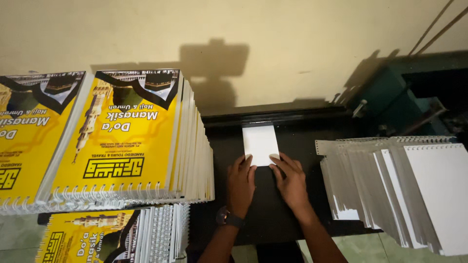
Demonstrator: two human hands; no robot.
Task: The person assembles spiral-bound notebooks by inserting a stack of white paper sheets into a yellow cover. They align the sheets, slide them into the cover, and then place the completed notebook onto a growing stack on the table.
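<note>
Head view looks down on both hands pressing a small white sheet stack [261,144] flat on a black machine bed [312,134]. The left hand [240,184] and right hand [291,182] lie side by side, fingers spread flat, fingertips touching the sheets' near edge; neither is clamped around anything. A likely slip: uneven pressure from one hand could skew the smooth paper on the slick dark surface, so its edges sit crooked against the back stop. To the left stand tall piles of yellow spiral-bound booklets [124,141], glossy covers and wire coils showing, close enough that a nudging elbow might topple them. To the right lies a fanned stack of white punched pages [390,185], matte and loose, prone to sliding.
</note>
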